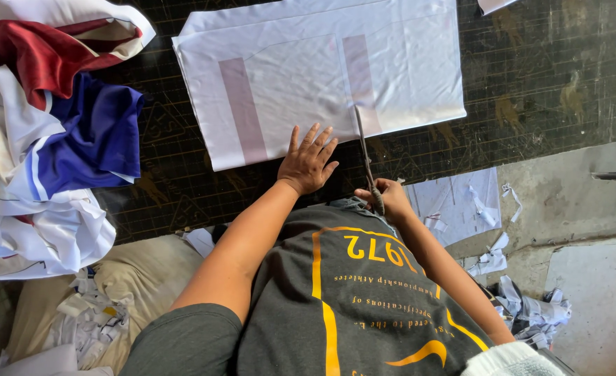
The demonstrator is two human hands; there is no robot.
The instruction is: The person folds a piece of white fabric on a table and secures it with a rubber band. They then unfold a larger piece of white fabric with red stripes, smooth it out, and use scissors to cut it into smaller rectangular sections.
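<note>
Left hand [308, 161] spread flat on white fabric [322, 73]; right hand [390, 198] grips scissors [365, 157] cutting it.

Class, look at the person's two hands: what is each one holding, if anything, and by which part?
The right hand holds scissors by the handles. The left hand holds nothing; it presses flat on the white cloth.

Even, soft daylight is cast from above; shadows are faint, focus is sharp, edges are slightly bowed.
</note>
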